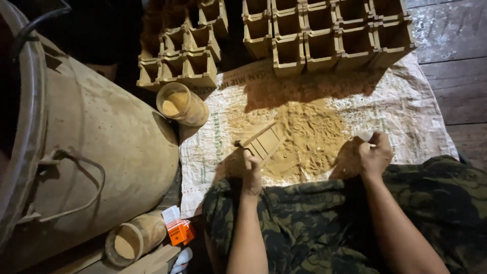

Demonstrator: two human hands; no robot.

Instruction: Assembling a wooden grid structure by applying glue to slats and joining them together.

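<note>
A woven sack (406, 106), white with green and dark printed markings, lies opened flat on the wooden floor and spans from the centre of the view to the right. A small orange and white rectangular packet (178, 229) lies at the lower left, below the sack's near left corner. No screens are visible.

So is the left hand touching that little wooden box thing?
Touching. The head view shows the left hand gripping the wooden mould by its near end, above the powder pile.
</note>
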